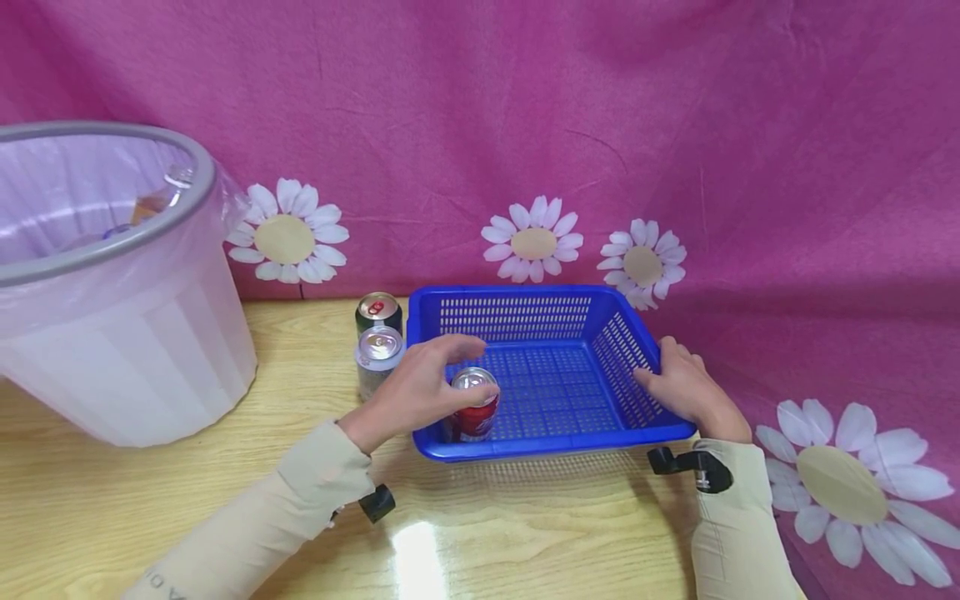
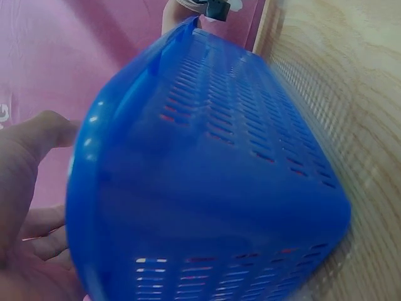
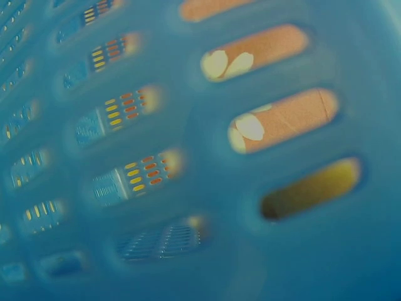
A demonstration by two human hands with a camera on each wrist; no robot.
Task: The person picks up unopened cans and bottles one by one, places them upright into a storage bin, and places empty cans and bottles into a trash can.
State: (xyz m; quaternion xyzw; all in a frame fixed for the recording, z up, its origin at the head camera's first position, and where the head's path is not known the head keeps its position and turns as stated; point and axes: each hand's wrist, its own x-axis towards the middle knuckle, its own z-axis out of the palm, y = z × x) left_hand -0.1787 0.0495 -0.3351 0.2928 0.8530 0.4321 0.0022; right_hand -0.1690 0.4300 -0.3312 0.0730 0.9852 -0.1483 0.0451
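Observation:
A blue plastic basket (image 1: pixel 555 446) with slotted walls sits on the table. Inside its near left corner a red can (image 1: pixel 476 419) stands upright. My left hand (image 1: pixel 420 383) reaches over the basket's left rim, thumb and fingers spread apart about the can's top; a gap shows between forefinger and can. In the left wrist view, the basket wall (image 2: pixel 188 188) hides the can almost wholly. At the right rim my right hand (image 1: pixel 686 387) grips the basket, thumb inside and fingers outside. The slotted wall (image 3: pixel 188 125) fills the right wrist view.
Left of the basket stand a silver-white can (image 1: pixel 378 354) and a dark green can (image 1: pixel 378 310). A white bin (image 1: pixel 135 358) with a grey rim and plastic liner stands farther left. Behind hangs a pink cloth (image 1: pixel 420 125) with daisies. The table (image 1: pixel 525 533) is wood-grained.

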